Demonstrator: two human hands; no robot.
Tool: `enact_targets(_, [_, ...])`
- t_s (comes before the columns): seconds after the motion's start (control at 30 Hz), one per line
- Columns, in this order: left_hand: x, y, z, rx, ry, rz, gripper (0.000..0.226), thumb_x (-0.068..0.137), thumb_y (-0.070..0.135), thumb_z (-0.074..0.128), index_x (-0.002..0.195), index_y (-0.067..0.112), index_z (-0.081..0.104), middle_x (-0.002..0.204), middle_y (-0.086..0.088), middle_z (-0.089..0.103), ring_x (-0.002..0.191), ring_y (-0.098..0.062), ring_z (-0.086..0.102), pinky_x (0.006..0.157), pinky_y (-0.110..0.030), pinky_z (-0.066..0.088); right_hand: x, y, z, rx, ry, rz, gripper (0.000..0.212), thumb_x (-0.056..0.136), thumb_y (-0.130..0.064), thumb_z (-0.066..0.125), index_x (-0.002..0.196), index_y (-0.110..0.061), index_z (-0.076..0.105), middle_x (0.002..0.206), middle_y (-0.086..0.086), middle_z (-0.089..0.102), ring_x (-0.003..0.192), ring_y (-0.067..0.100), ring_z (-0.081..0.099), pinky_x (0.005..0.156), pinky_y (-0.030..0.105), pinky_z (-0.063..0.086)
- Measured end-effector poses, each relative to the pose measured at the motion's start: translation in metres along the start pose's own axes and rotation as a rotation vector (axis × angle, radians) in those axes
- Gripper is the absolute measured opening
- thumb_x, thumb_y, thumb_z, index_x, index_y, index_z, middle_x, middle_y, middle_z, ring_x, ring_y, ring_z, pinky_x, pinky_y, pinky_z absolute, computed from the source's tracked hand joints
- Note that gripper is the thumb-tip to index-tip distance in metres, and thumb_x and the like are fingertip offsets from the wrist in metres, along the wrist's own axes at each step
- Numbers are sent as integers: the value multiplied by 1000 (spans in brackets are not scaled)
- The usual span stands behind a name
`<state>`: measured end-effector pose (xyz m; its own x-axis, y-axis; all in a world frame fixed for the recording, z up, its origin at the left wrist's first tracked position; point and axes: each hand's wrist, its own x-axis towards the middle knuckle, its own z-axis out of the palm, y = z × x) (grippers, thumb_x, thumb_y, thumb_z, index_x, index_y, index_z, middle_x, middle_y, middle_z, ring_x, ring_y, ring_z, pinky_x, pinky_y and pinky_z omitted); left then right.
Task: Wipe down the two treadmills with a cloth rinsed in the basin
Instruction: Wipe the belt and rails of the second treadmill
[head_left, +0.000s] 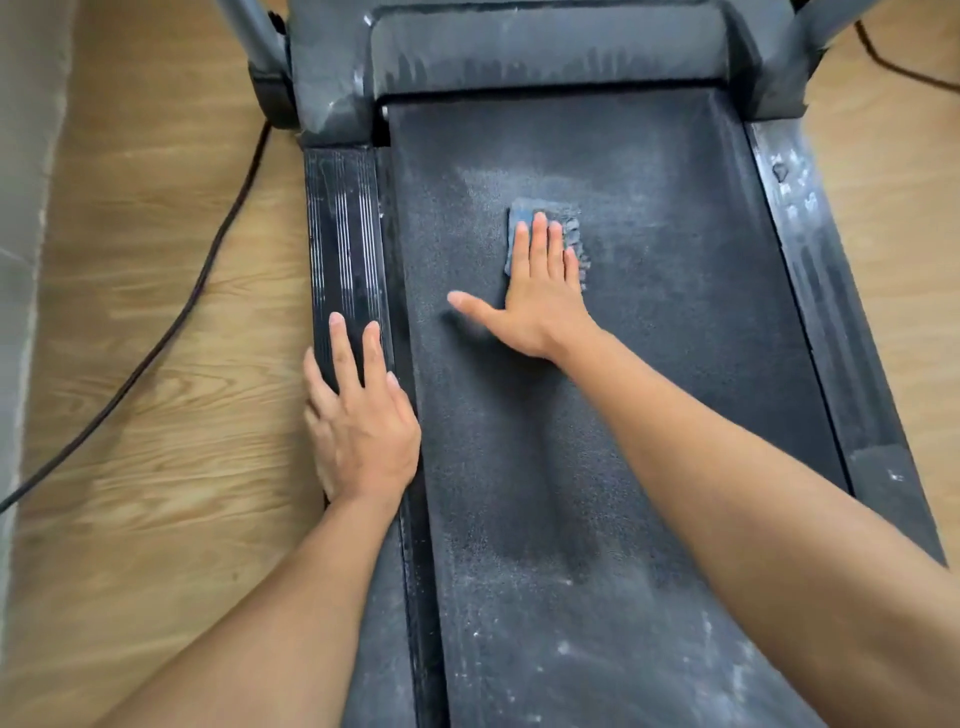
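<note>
A person's right hand (540, 301), fingers straight and thumb spread wide, presses a folded blue cloth (565, 217) flat on the dusty belt (665, 353) of a treadmill, near the belt's middle. The cloth's long side runs lengthwise along the belt, toward the motor cover (545, 52). The left hand (363, 421) lies flat, fingers straight, on the ribbed side rail (345, 234). A black cable (218, 249) crosses the wooden floor (145, 426) beside it.

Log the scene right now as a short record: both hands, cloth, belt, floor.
right hand: flat, fingers straight, pressing the cloth onto the belt
left hand: flat on the left side rail, holding nothing
cloth: blue-grey, folded, mid-belt, short of the motor cover
belt: dusty, with pale patches around the cloth and at the near end
floor: wood-look, black cable lying left of the treadmill
</note>
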<state>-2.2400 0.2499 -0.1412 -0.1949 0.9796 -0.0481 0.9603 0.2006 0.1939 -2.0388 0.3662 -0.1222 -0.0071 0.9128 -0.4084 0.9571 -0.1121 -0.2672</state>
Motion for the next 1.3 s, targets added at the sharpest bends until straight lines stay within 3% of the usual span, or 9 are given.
enact_targets(0.13, [-1,-1,0,-20,2,-3,61,108,30,44,166,27,26,178,2,5,151,-45,29,100,-62,47,-159,16,64,-96,-41,-236,126,87,-94,32,164,-4,-10,172,17,-21,159,29,-22,130,51,-1])
enact_targets(0.27, [-2,-2,-2,-28,-8,-4,59,109,30,43,166,27,27,178,1,5,151,-45,29,100,-62,48,-284,30,121,-183,-78,-355,122,85,-93,39,163,0,23,173,19,12,159,39,19,121,51,20])
enact_targets(0.47, [2,-1,-1,-41,11,-8,58,108,29,46,164,29,31,177,2,10,150,-44,31,99,-62,48,-149,-3,86,-199,-11,-419,115,92,-86,33,166,-5,0,174,16,-9,161,29,-16,130,50,1])
enact_targets(0.6, [1,-3,3,-51,24,8,54,110,31,41,163,29,32,177,2,12,150,-45,31,101,-62,46,-46,-33,47,-214,-14,-403,108,97,-74,43,166,-8,-10,173,12,-19,160,26,-20,130,48,-3])
enact_targets(0.8, [-1,-3,6,-59,31,-10,54,109,29,42,163,29,34,176,2,14,149,-46,32,101,-64,45,-114,-25,65,-184,-24,-448,99,99,-59,43,166,-5,-7,173,15,-17,160,27,-20,131,47,-4])
enact_targets(0.97, [1,-3,6,-72,33,-19,54,108,28,43,162,29,36,176,2,17,148,-46,35,98,-64,48,-261,10,110,-237,-129,-523,88,88,-46,45,162,0,28,170,23,20,159,37,18,124,51,31])
enact_targets(1.07, [5,-2,6,-64,30,-26,53,108,27,43,161,28,37,175,0,18,147,-47,35,98,-65,48,-297,36,107,-323,-188,-613,73,85,-34,39,152,-8,53,161,15,44,148,28,44,106,40,53])
enact_targets(1.2, [5,-3,8,-57,23,-24,54,107,28,41,161,27,34,176,-1,16,146,-48,34,99,-66,47,-265,45,72,-166,-245,-692,52,88,-16,45,138,-17,60,151,5,56,136,27,55,101,39,55])
enact_targets(1.3, [3,-1,9,-62,26,-21,55,107,29,40,161,28,33,176,0,16,147,-47,33,102,-65,46,-231,32,57,-4,-99,-580,40,91,-18,53,130,-21,58,134,0,56,114,27,56,93,40,51])
